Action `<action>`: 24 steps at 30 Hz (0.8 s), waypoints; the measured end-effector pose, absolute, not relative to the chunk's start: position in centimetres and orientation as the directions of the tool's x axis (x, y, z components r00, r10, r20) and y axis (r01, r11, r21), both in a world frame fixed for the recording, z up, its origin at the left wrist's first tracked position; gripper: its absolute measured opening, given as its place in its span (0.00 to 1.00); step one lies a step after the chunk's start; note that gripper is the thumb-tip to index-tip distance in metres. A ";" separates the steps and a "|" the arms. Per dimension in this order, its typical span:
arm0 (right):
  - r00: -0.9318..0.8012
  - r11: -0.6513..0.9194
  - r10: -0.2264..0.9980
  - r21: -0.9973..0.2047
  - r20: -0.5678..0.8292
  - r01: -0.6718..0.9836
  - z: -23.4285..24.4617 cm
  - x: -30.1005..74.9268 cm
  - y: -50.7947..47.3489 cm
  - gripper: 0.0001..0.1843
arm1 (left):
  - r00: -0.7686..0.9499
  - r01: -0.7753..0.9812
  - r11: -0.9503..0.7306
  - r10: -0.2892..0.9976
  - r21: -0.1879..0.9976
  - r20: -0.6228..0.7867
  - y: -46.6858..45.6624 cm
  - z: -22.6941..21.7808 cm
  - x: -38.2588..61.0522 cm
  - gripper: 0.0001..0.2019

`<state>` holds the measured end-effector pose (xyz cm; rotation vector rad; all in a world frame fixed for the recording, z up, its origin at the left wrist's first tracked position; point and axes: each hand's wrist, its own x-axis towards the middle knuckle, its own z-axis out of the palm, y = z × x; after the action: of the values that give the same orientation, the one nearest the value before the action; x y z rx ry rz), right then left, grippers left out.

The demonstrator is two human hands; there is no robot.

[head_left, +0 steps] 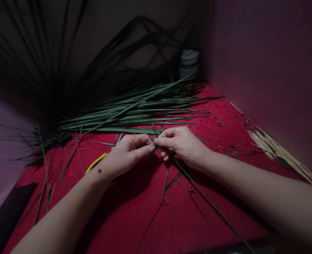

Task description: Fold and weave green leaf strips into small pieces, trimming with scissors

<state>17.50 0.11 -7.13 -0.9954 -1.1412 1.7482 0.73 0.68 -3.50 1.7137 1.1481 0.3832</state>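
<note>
My left hand [128, 151] and my right hand [181, 143] meet at the middle of a red cloth [150, 225]. Both pinch a narrow green leaf strip [198, 190] at its upper end, fingertips touching. The strip runs from my fingers down to the lower right across the cloth. Yellow-handled scissors [103, 157] lie under and just left of my left hand, blades pointing up toward the leaf pile.
A pile of long green palm leaves [135, 109] lies behind my hands. Pale stripped midribs [280, 153] are bundled along the right wall. A white jar [189, 63] stands in the far corner. Leaf scraps litter the cloth. A dark object [7, 215] sits lower left.
</note>
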 end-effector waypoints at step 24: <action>-0.441 -0.335 0.878 -0.898 -0.188 -0.285 -7.2 17.9 0.4 0.17 | 0.491 0.496 -0.025 0.833 0.868 -0.257 0.8 -3.9 0.9 0.08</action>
<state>17.89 0.43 -7.19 -0.8935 -1.0665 1.8698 0.87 0.85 -3.86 1.6774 1.1484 0.3974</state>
